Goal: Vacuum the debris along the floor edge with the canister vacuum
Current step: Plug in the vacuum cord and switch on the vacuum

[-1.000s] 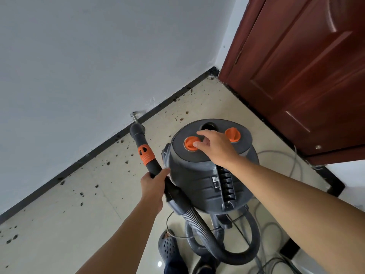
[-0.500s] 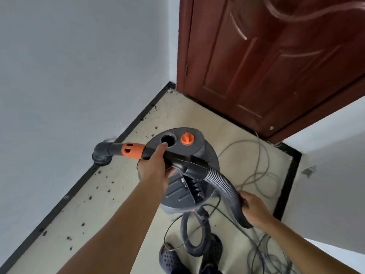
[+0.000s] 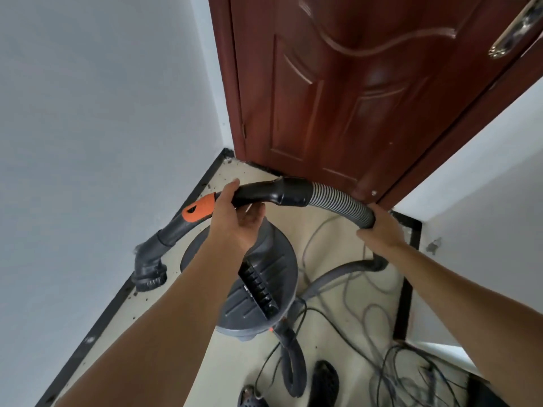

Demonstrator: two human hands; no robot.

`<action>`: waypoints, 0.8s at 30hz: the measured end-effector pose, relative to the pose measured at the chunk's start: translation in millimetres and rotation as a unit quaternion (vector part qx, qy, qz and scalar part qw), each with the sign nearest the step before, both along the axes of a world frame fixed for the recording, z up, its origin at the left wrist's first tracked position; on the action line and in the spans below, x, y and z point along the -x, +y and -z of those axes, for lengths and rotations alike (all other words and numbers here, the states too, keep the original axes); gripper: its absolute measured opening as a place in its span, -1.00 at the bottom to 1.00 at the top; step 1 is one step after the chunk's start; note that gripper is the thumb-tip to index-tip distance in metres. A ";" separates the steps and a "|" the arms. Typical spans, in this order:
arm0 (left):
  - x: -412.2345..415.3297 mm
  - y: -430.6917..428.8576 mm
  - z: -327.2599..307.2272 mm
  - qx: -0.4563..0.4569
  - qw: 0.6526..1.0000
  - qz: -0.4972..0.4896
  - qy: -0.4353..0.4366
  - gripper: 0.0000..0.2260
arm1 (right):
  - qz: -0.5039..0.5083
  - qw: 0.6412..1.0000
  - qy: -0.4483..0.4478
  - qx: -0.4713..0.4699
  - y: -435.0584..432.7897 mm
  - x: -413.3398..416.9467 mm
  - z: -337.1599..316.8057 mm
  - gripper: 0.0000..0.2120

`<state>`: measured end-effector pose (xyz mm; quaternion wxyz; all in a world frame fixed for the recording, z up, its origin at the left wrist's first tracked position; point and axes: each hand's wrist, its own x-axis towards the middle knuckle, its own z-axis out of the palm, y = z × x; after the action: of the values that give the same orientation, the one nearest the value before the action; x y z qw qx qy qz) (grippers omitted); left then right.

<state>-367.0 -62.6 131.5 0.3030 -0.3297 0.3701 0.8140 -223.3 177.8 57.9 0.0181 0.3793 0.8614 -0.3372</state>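
Head view: left hand (image 3: 232, 223) grips the wand handle (image 3: 264, 193), right hand (image 3: 382, 232) grips the hose (image 3: 342, 202); brush nozzle (image 3: 150, 271) beside baseboard (image 3: 110, 308).

Head camera, steep look down and forward.
It sits close above the left hand (image 3: 232, 221) and right hand (image 3: 380, 230), both near the picture's middle; a door (image 3: 338, 98) stands beyond the hands, the floor (image 3: 338, 248) under them.

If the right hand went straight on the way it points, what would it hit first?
The right hand grips the hose, so that comes first. Beyond it, the line probably runs to the lower part of the door. Depth is unclear, so it might reach the floor instead.
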 end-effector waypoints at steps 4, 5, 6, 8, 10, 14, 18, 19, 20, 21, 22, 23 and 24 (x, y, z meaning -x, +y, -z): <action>17.3 -0.5 -3.0 -0.057 0.998 -0.030 0.024 -0.88 | -0.066 0.997 0.025 0.040 31.1 30.3 -22.5 -0.61; 22.2 1.4 -4.8 -0.067 0.997 -0.030 0.036 -0.91 | -0.081 0.995 0.020 0.054 37.5 38.3 -25.6 -0.61; 27.0 4.9 -7.3 -0.071 0.996 -0.030 0.052 -0.92 | -0.096 0.993 0.013 0.071 43.2 46.1 -26.9 -0.62; 36.6 15.4 -13.4 -0.052 0.994 -0.023 0.089 -0.95 | -0.120 0.989 -0.005 0.089 51.0 60.1 -24.0 -0.66; 46.8 29.2 -19.5 -0.009 0.992 -0.006 0.129 -0.97 | -0.140 0.986 -0.014 0.088 53.3 74.6 -15.4 -0.68; 68.0 61.0 -23.6 0.101 0.978 0.024 0.182 -0.81 | -0.222 0.967 -0.003 0.129 43.2 113.3 2.2 -0.65; 80.6 79.2 -26.9 0.112 0.977 0.049 0.175 -0.78 | -0.249 0.950 0.035 0.184 40.3 147.9 6.7 -0.70; 82.3 79.0 -29.3 0.103 0.979 0.044 0.170 -0.80 | -0.252 0.948 0.054 0.186 44.4 155.2 6.2 -0.71; 83.7 76.0 -32.0 0.092 0.982 0.029 0.163 -0.85 | -0.257 0.946 0.071 0.183 49.7 162.5 4.7 -0.69; 84.9 70.4 -34.5 0.081 0.984 0.005 0.156 -0.90 | -0.263 0.945 0.083 0.177 54.8 170.0 1.0 -0.67; 86.2 63.4 -37.0 0.070 0.986 -0.027 0.148 -0.94 | -0.271 0.943 0.085 0.172 59.4 176.5 -3.1 -0.67; 86.7 56.0 -39.9 0.056 0.987 -0.061 0.140 -0.94 | -0.281 0.941 0.079 0.169 62.7 182.2 -9.4 -0.70; 86.5 48.7 -43.1 0.043 0.986 -0.093 0.129 -0.93 | -0.293 0.939 0.068 0.168 64.4 186.9 -15.6 -0.72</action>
<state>-453.5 -13.9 174.6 0.1612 -0.2675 0.4083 0.8578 -410.2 242.2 73.4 0.1208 0.0782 0.8646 -0.4814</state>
